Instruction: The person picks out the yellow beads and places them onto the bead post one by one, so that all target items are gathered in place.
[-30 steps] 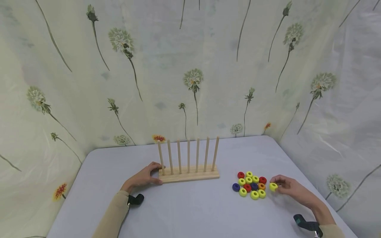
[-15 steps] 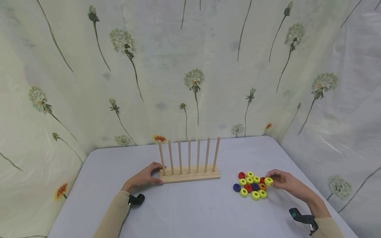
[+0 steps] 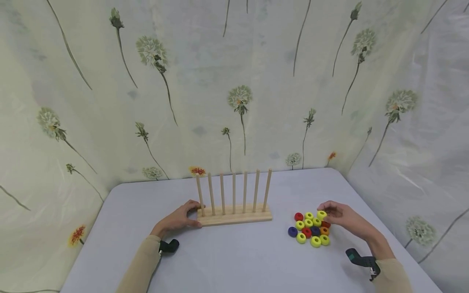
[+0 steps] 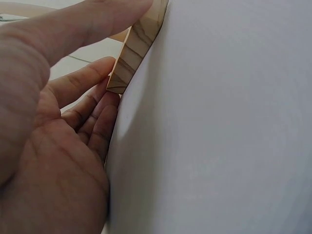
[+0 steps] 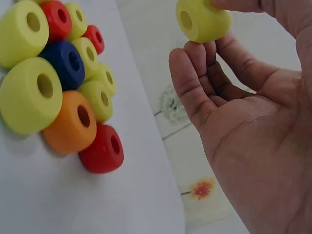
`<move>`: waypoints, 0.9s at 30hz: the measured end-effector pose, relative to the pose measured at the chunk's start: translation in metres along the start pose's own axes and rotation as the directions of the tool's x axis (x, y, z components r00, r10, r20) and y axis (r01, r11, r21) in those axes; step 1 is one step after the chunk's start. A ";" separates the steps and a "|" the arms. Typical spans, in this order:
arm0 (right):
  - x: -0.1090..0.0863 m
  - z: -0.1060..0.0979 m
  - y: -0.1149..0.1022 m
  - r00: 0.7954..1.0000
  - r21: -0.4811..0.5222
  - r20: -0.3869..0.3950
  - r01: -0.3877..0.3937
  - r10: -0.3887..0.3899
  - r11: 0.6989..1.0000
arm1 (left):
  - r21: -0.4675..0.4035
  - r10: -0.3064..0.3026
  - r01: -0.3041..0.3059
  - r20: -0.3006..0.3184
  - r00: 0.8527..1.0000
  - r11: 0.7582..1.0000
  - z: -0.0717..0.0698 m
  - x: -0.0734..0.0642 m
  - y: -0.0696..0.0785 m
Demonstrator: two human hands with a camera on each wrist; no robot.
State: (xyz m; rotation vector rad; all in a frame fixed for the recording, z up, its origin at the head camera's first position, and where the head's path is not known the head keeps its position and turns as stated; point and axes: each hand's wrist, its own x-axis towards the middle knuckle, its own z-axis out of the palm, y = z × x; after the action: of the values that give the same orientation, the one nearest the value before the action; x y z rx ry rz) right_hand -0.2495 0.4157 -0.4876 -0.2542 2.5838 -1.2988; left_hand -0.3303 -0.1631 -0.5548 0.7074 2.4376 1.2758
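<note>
My left hand [image 3: 178, 218] grips the left end of a wooden peg rack [image 3: 234, 218], thumb at the front edge and fingers behind. Its several upright pegs are bare. In the left wrist view, the end of the wooden base [image 4: 130, 61] lies between thumb and fingers. My right hand [image 3: 344, 217] pinches a yellow bead [image 3: 321, 215] between thumb and fingertips. That bead [image 5: 202, 20] is held above the table in the right wrist view, its hole facing left. Below and left of the hand lies a cluster of yellow, red, blue and orange beads; an orange bead [image 5: 73, 122] shows close up.
A pale cloth covers the table [image 3: 234, 260]. Behind it hangs a curtain [image 3: 198, 101] printed with dandelions, which also closes off both sides. The blue bead [image 3: 292, 232] at the cluster's left edge is the one closest to the rack.
My right hand has moved left and away from me, carrying the yellow bead from beside the cluster to above its far right part. The left hand stays on the rack.
</note>
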 end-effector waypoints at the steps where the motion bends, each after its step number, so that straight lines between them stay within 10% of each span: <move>1: 0.001 0.001 -0.002 1.000 0.001 -0.003 0.003 -0.003 1.000 | 0.004 0.001 -0.001 0.000 1.000 1.000 0.000 0.000 0.000; 27: 0.031 0.020 -0.048 0.975 0.085 -0.031 0.222 -0.220 0.971 | 0.003 -0.022 0.022 -0.006 1.000 1.000 0.000 -0.001 0.002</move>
State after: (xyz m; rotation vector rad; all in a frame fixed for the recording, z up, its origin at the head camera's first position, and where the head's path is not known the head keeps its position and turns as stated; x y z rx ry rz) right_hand -0.2710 0.3643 -0.4649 -0.5277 2.5661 -1.4929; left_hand -0.3290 -0.1621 -0.5533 0.6762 2.4463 1.2676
